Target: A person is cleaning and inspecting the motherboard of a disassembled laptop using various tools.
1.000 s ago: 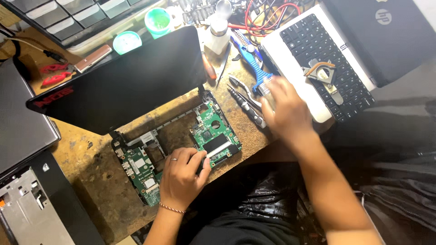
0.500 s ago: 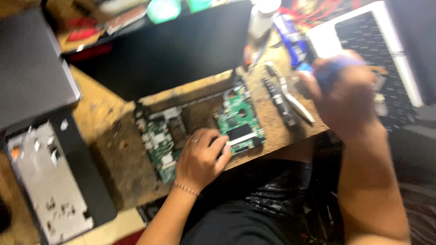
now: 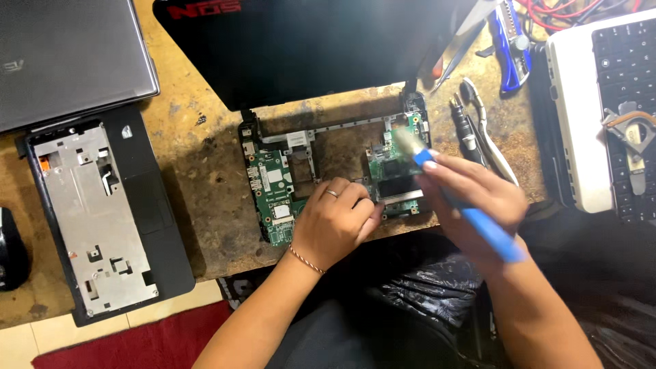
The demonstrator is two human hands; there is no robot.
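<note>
The right hand's fingers [image 3: 444, 164] wrap tight round a light blue brush [image 3: 471, 212]; left hand [image 3: 335, 222] presses flat, holding nothing, on the thin, easily broken green board [image 3: 273, 184] mid-frame.

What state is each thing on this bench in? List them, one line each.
Green circuit board: bare, lying flat in its open frame.
Blue-handled brush: gripped in right hand, bristles over the board.
Left hand: pressing on the board's front edge.
Black laptop screen: dark, off.
Grey laptop: closed.
Black palmrest panel: detached, underside up.
White laptop: open, keyboard showing.
</note>
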